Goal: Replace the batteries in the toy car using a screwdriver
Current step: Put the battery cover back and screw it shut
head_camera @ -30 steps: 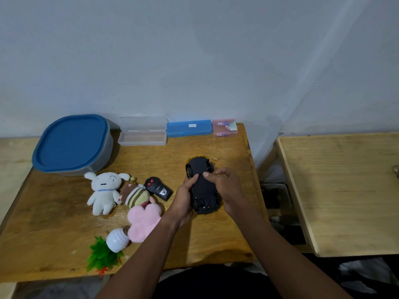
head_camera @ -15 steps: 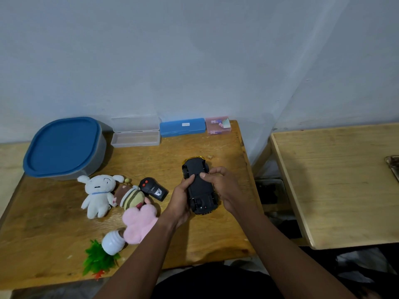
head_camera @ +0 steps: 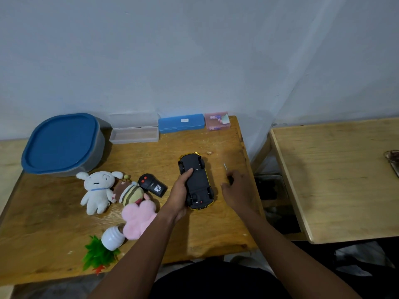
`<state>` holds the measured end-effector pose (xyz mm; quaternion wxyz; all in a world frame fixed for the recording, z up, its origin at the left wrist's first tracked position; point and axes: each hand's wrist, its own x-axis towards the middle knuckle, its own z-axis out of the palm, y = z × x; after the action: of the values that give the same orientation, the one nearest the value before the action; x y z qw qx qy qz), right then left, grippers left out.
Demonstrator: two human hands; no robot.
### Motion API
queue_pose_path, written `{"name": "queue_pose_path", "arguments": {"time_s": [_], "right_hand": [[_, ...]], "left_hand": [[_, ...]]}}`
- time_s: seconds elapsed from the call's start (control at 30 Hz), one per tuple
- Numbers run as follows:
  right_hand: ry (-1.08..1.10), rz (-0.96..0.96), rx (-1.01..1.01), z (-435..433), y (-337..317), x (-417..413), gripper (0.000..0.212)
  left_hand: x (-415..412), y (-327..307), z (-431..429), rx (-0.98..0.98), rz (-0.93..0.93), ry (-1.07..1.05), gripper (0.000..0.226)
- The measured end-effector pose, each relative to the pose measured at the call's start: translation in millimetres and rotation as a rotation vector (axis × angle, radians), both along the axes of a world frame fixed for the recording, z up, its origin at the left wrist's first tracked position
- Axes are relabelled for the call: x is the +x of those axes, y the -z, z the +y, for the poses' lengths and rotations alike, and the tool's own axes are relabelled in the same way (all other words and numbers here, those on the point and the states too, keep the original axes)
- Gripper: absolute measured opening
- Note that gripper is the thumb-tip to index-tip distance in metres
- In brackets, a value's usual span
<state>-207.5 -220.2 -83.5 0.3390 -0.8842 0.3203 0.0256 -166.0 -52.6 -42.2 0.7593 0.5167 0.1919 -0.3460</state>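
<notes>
A: Car (head_camera: 197, 182)?
B: Frame centre, upside down on table (head_camera: 205, 229); left hand (head_camera: 180, 194) wraps its left side, thumb on chassis.
A: Right hand (head_camera: 236, 190)?
B: Beside car, fingers curled round screwdriver (head_camera: 226, 169), tip up.

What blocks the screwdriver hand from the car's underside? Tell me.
Nothing visible does. The right hand holds the screwdriver just right of the upturned toy car, with only bare table between them. The left hand grips the car's left side, thumb on the underside.
</notes>
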Motion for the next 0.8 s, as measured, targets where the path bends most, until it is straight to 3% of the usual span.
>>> {"name": "queue_pose_path", "arguments": {"time_s": [0.13,0.27,0.4,0.6,0.8], "right_hand": [[-0.072,-0.035,-0.018,0.0,0.4,0.1,0.034],[0.049,-0.181,0.249,7.7,-30.4,3.6,0.029],[0.003,-0.42,0.405,24.3,-83.0,3.5,0.028],[-0.325,-0.463,0.189,35.1,-124.5,3.2,0.012],[-0.354,-0.465,0.084,41.2,-128.6,9.3,0.012]], "left_hand": [[0.5,0.7,0.8,0.013,-0.007,0.01,0.051],[3.2,0.4,7.5,0.025,-0.023,-0.019,0.053],[6.5,-1.0,15.5,0.071,-0.072,-0.047,0.055],[12.6,-5.2,23.9,0.117,-0.129,-0.071,0.073],[16.6,-10.3,27.7,0.111,-0.15,-0.068,0.07]]}}
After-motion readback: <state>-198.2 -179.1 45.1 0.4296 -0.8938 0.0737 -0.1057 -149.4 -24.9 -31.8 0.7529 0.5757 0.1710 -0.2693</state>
